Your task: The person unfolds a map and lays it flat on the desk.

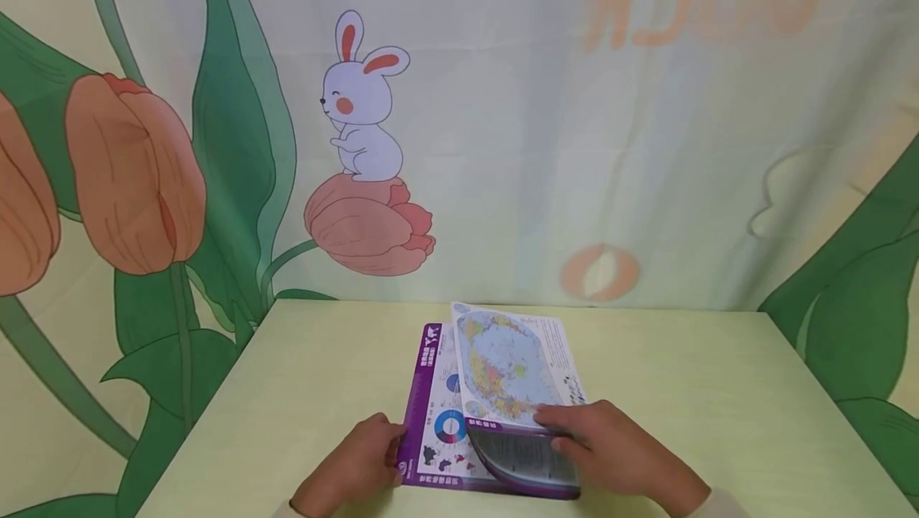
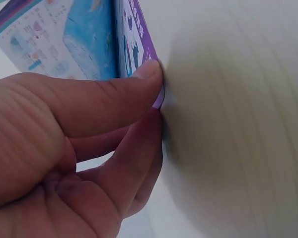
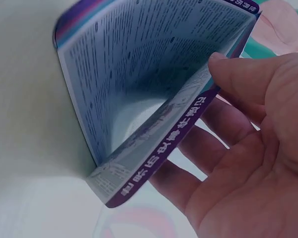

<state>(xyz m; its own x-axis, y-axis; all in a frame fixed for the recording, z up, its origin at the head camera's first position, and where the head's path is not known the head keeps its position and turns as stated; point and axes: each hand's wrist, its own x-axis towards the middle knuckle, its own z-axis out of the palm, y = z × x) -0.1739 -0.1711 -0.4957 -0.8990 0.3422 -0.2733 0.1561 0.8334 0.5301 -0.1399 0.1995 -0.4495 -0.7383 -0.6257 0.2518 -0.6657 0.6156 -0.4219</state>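
A folded map sheet with purple borders lies partly opened on the table, printed with a world map, small charts and white characters. My left hand pinches its lower left edge between thumb and fingers; the left wrist view shows the thumb on the purple border. On the other side, my right hand holds a raised panel, with the thumb on one face and the fingers behind. Between the panels a gap shows pages of dense text in the right wrist view.
The pale yellow-green table spreads out on both sides of the sheet. Behind it hangs a curtain printed with tulips, leaves and a white rabbit.
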